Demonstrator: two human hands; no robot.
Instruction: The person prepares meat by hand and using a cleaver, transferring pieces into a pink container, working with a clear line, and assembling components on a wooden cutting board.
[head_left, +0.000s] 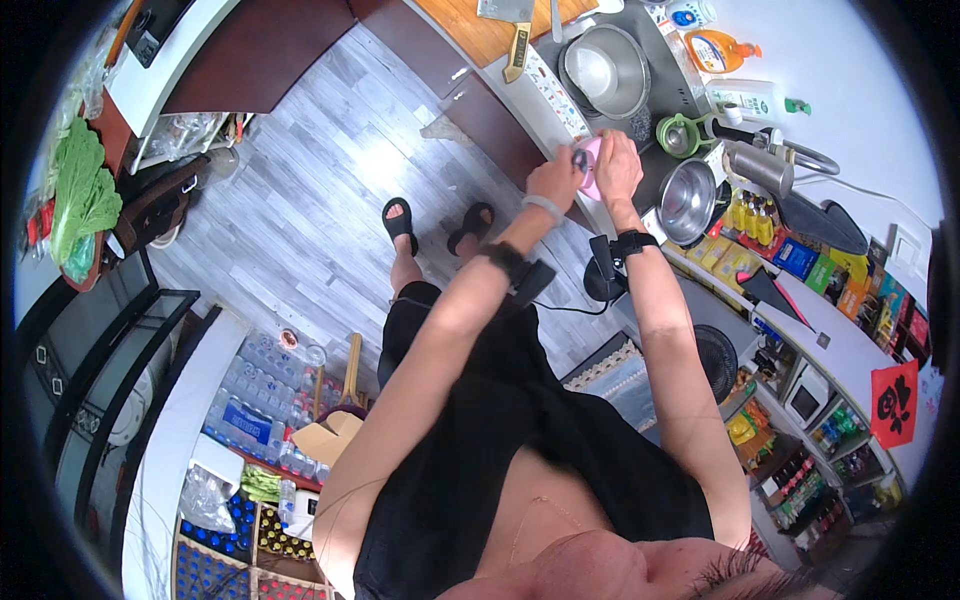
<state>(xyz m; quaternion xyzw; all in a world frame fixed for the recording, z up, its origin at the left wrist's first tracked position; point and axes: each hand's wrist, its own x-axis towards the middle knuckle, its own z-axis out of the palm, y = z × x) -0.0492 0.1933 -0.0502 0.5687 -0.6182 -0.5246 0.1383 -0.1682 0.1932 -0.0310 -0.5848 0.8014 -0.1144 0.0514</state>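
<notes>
At the front edge of the sink (664, 169), both of my hands meet around a pink plastic item (591, 166), which my fingers partly hide. My right hand (621, 166) grips its right side from above. My left hand (553, 180) is closed at its left edge, with a small dark item (579, 160) between the fingers; it is too small to name. Just beyond my hands stands a large steel basin (634, 82) with a lighter bowl (592, 69) inside. Right of my right hand are a green strainer (677, 136) and a steel bowl (686, 199).
A cleaver (517, 41) lies on a wooden cutting board (450, 26), its handle over the counter edge. An orange soap bottle (716, 51) and a clear pump bottle (750, 99) stand along the wall. The faucet (814, 157) is to the right. A black fan (712, 360) stands beside my right arm.
</notes>
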